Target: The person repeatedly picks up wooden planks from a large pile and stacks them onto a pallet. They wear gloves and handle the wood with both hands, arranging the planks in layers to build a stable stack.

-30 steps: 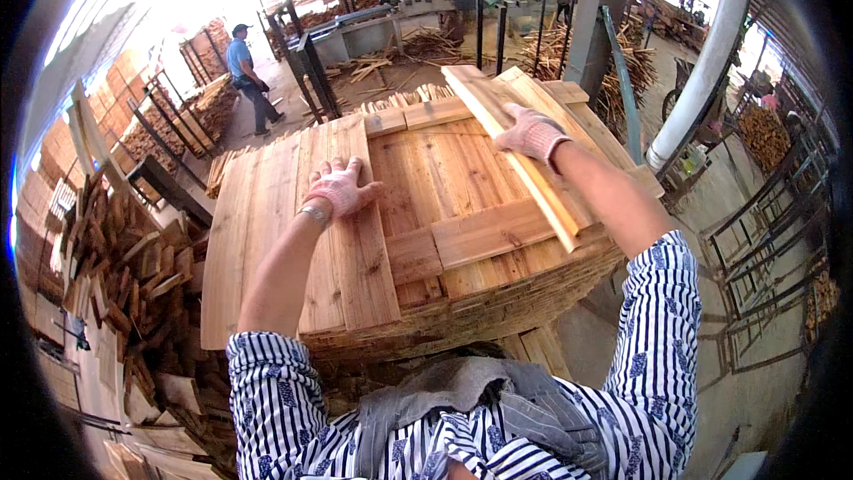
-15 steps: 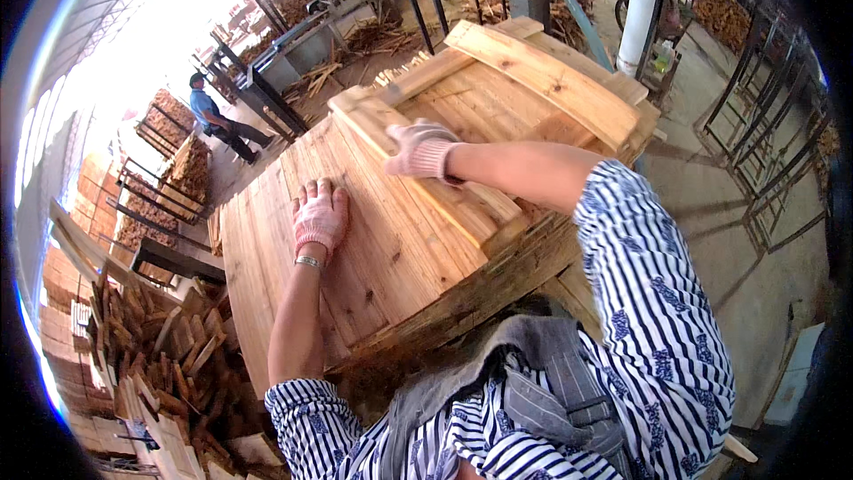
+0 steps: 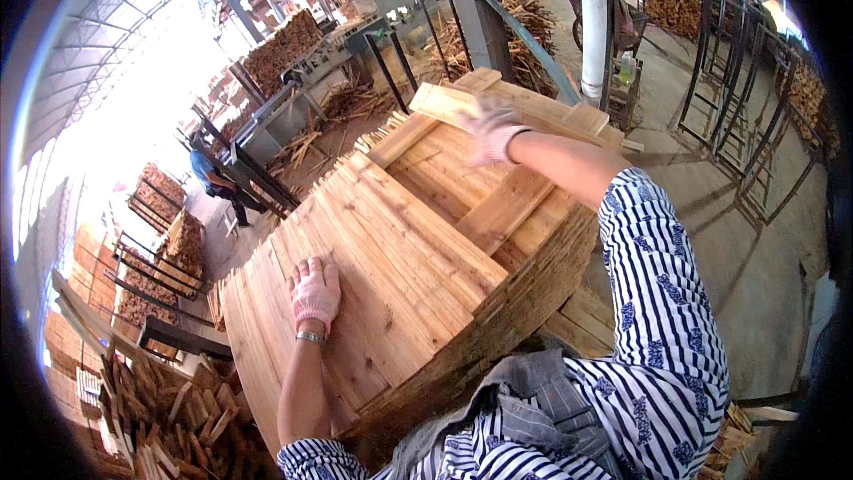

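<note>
A wide stack of pale wooden planks lies before me, its top layer set edge to edge on the left and middle. My left hand, in a pinkish knit glove, rests flat on these planks with its fingers spread. My right hand, gloved alike and blurred, is stretched over the far right part, its thumb apart from the fingers. It is at a loose board lying across other boards there; I see no grip on it. A crosswise board lies in the gap nearer me.
Scrap wood is heaped at the lower left. A person in blue stands beyond the stack, near black metal posts. A white pole and a grey column rise behind it. Black metal racks stand at the right.
My right hand has left the long plank and moved away and right to the far boards. That plank now lies beside the others in the row. My left hand stays flat on the planks.
</note>
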{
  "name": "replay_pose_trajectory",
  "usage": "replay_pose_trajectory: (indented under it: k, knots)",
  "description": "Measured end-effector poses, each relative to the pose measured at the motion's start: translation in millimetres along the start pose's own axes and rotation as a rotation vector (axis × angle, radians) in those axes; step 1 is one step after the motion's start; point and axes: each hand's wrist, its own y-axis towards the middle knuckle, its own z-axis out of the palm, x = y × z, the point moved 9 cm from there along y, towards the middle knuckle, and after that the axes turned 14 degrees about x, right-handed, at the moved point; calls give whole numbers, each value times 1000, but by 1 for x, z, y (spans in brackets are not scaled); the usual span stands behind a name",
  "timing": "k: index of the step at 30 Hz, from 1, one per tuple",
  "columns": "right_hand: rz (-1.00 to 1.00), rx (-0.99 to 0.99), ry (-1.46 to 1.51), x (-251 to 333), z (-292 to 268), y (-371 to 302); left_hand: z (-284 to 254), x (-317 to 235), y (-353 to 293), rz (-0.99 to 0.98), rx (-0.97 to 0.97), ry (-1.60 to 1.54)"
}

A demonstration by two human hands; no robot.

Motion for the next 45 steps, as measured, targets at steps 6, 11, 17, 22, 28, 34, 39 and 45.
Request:
replay_pose_trajectory:
  k: [6,11,17,22,28,34,39,45]
  knots:
    - [129,347,160,-69,27,41,-4,-1,2,14,-23,3]
    - [-83,270,236,18,31,6,-2,2,-7,-27,-27,49]
    - [-403,335,344,97,37,-5,-6,-13,1,31,-24,5]
    - [-33,127,355,-69,3,11,2,-11,0,5,2,12]
    - [-81,221,452,2,50,7,-12,10,-21,-43,4,3]
    - [-313,294,262,52,0,-21,-24,-5,-23,-62,79,-154]
    - [-1037,-276,419,198,-92,-119,-27,-11,-6,-47,11,-251]
    - [-1912,-202,362,357,-141,-317,-11,18,-50,-185,-134,-77]
